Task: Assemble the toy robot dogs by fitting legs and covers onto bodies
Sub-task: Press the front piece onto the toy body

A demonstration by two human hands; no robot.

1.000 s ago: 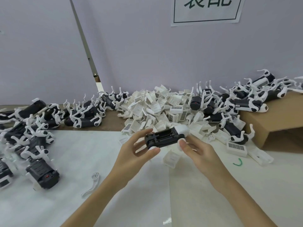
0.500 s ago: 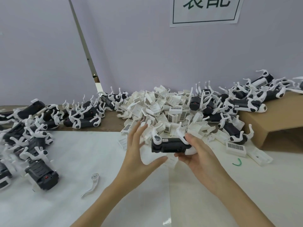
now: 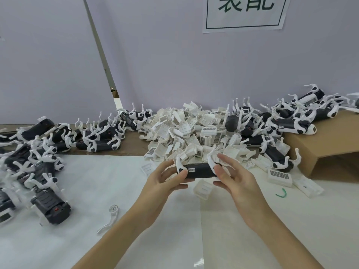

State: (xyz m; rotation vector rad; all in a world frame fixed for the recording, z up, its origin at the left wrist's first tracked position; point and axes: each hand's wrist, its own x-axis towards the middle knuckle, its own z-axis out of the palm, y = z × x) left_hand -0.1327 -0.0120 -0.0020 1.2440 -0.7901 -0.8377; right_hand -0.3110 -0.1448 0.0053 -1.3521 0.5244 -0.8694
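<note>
Both forearms rise from the bottom edge of the frame and meet near its centre. The left hand (image 3: pixel 165 180) has its thumb and fingers (image 3: pixel 180 174) curled round one end of a toy dog body (image 3: pixel 200 170), and the right hand (image 3: pixel 236 178) grips the other end, thumb low and fingers spread above.

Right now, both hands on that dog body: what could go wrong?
1. The body hangs in the air between the left hand and right hand; a slip could drop it onto the cover below.
2. Its thin white legs stick up by the right fingers; squeezing might bend them.
</note>
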